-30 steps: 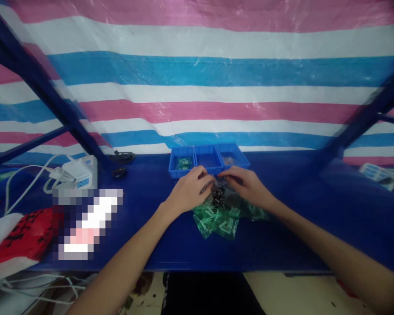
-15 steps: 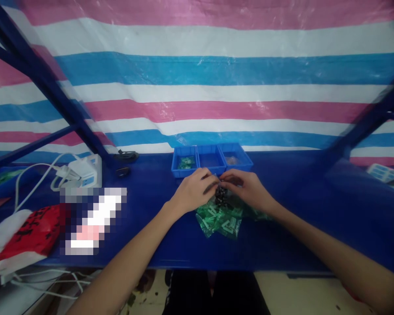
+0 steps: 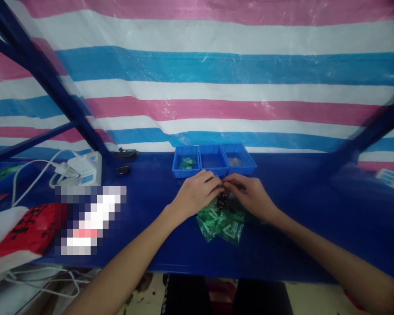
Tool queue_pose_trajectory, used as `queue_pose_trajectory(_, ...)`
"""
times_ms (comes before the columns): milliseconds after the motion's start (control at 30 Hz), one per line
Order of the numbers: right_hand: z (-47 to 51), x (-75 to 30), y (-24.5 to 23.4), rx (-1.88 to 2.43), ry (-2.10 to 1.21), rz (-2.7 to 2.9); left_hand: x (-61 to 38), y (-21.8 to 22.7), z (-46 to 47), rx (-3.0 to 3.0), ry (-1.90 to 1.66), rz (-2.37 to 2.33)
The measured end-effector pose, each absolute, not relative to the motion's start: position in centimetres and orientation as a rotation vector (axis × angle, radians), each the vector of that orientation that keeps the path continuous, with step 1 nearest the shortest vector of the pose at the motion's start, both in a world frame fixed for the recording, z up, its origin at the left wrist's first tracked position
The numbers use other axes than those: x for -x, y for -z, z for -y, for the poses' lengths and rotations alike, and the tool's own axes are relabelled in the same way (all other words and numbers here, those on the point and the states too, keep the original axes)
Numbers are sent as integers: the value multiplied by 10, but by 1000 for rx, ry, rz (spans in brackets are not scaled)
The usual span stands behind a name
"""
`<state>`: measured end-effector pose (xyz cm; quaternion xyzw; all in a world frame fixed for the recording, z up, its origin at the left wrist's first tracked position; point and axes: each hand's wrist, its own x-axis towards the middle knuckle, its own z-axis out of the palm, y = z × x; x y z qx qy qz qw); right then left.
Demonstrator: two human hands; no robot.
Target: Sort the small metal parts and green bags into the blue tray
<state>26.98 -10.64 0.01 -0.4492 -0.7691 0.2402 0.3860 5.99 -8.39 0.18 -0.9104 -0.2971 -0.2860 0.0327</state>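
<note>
My left hand [image 3: 198, 192] and my right hand [image 3: 251, 194] meet fingertip to fingertip over the middle of the blue table. Both are closed in a pinch, and what sits between the fingers is too small and blurred to name. Right under the fingertips is a cluster of small black parts [image 3: 222, 202]; I cannot tell whether a clear bag encloses them. Green plastic packets [image 3: 220, 224] with white markings lie in a pile beneath, partly covered by my hands.
Behind my hands stand three joined blue bins: the left bin [image 3: 174, 168] has green packets, the right bin [image 3: 251, 164] something pale. At left are a white power strip [image 3: 93, 168] with cables, a small black object [image 3: 123, 170] and a red-and-white bag [image 3: 36, 229]. Blue frame bars flank the table.
My hands stay together over the pile, with the right fingers slightly shifted. The whole view has moved a little, and the black parts show less between the hands.
</note>
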Motion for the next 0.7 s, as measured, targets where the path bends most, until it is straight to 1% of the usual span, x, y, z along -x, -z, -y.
queue_pose_trajectory(167, 105, -271, 1, 1143, -562, 2052, -58, -2, 81, 2797, 916, 902)
queue_pose_trajectory(300, 106, -271, 0, 1119, -459, 2120, -61, -1, 84, 2807, 950, 953)
queue_pose_trajectory(433, 108, -271, -3, 1099, -379, 2128, -64, -2, 88, 2830, 1054, 994)
queue_pose_trajectory(700, 111, -268, -7, 1137, -519, 2022, -63, -1, 86, 2847, 1111, 895)
